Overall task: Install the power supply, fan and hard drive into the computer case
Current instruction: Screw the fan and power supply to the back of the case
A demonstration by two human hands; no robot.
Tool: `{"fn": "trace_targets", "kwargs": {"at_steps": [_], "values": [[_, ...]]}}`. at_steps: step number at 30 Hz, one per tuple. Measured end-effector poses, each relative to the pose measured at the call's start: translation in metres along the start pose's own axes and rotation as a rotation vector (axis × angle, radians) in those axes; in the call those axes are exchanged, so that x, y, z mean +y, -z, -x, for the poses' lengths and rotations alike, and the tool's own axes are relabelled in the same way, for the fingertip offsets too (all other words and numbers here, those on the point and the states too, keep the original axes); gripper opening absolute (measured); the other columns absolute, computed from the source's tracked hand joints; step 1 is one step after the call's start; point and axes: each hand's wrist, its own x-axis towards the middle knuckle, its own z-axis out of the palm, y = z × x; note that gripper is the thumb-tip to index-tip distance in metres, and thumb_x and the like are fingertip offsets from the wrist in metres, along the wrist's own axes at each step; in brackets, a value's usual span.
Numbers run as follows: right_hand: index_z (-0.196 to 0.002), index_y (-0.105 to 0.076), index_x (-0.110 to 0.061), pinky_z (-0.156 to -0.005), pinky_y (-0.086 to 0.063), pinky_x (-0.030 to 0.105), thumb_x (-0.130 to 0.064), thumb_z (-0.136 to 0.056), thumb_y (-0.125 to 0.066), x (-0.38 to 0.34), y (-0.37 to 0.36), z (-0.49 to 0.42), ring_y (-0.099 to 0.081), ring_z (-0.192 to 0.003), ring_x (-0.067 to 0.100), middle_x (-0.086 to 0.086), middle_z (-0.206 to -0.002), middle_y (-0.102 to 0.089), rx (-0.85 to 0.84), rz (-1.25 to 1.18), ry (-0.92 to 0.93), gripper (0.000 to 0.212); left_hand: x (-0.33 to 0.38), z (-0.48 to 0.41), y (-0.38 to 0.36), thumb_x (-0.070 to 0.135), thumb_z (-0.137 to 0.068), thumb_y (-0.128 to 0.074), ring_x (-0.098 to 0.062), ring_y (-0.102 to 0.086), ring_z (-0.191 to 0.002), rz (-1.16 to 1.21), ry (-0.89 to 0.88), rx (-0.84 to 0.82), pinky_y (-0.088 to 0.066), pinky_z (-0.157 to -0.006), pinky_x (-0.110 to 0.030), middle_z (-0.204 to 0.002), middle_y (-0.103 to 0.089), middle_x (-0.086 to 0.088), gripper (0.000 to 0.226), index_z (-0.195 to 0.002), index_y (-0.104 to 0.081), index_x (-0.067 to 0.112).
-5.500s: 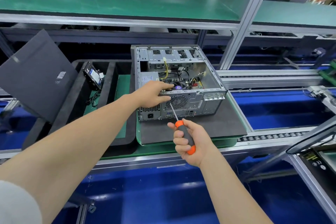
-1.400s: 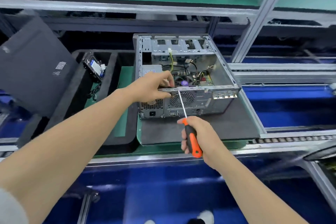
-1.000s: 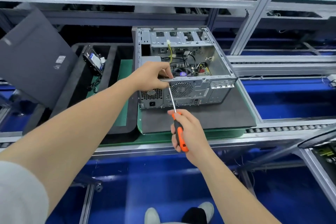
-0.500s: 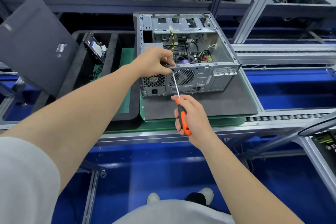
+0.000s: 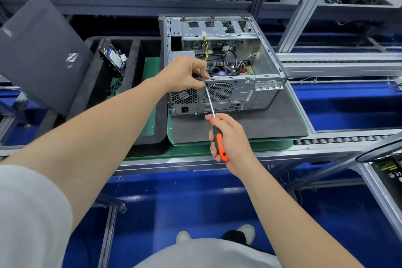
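Now the computer case (image 5: 250,95) lies on its side on a dark grey mat (image 5: 272,124), with the open side up and the rear wall toward the person. The left hand (image 5: 185,74) reaches over the near left corner of the case. Its fingers are curled and, together with the thumb, they pinch the upper rim of the rear wall; if something small is also between the fingertips, I cannot tell. The right hand (image 5: 232,139) is closed around the orange and black handle of a screwdriver (image 5: 218,139). The thin metal shaft goes up and a little to the left, and its tip meets the rear wall just beside the left thumb, at the upper left corner of the round fan grille (image 5: 218,91). Left of this grille, the honeycomb vent of the power supply (image 5: 185,95) shows in the rear wall, with a socket under it. Inside the case there are cables and a board. The hard drive (image 5: 112,56) stands tilted in a black foam tray (image 5: 139,54), to the left of the case and apart from it. A dark side panel (image 5: 41,50) leans further left.
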Motion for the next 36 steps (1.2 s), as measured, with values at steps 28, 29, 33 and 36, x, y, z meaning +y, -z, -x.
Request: {"fn": "trace_targets", "kwargs": {"at_steps": [28,29,33,36], "values": [[-0.112,-0.073,-0.01,-0.038,-0.029,0.021,-0.027,-0.105,-0.047,-0.012,-0.016,-0.002,-0.044,-0.043,0.017,0.008,-0.07,-0.06,0.061,-0.294,-0.136,0.031,0.009,0.002,0.002,0.011,-0.082,-0.075,-0.006,-0.071,-0.093,0.025,0.045,-0.046,-0.058,-0.087,-0.034,-0.097,-0.077,0.007,0.008,-0.088,-0.07,0.015],[-0.108,-0.073,-0.011,-0.039,-0.029,0.022,-0.024,-0.105,-0.048,-0.012,-0.021,-0.002,-0.044,-0.043,0.018,0.008,-0.069,-0.06,0.11,-0.237,-0.104,0.028,0.01,0.002,0.002,0.012,-0.083,-0.075,-0.01,-0.072,-0.092,0.018,0.042,-0.051,-0.057,-0.085,-0.033,-0.096,-0.077,0.005,0.007,-0.088,-0.07,0.015],[-0.096,-0.07,-0.016,-0.038,-0.032,0.023,-0.023,-0.105,-0.045,-0.014,-0.034,-0.001,-0.045,-0.038,0.021,0.008,-0.063,-0.06,0.272,0.046,0.022,0.027,0.012,0.001,0.001,0.013,-0.083,-0.075,-0.023,-0.07,-0.087,-0.01,0.041,-0.049,-0.055,-0.078,-0.031,-0.091,-0.077,-0.001,0.008,-0.087,-0.069,0.015],[-0.087,-0.067,-0.015,-0.037,-0.038,0.028,-0.025,-0.104,-0.046,-0.016,-0.033,-0.001,-0.05,-0.041,0.025,0.011,-0.064,-0.062,0.358,0.312,0.115,0.028,0.013,0.001,0.001,0.011,-0.082,-0.075,-0.022,-0.061,-0.07,0.002,0.052,-0.056,-0.052,-0.07,-0.029,-0.081,-0.075,-0.002,0.008,-0.086,-0.069,0.015]]}}
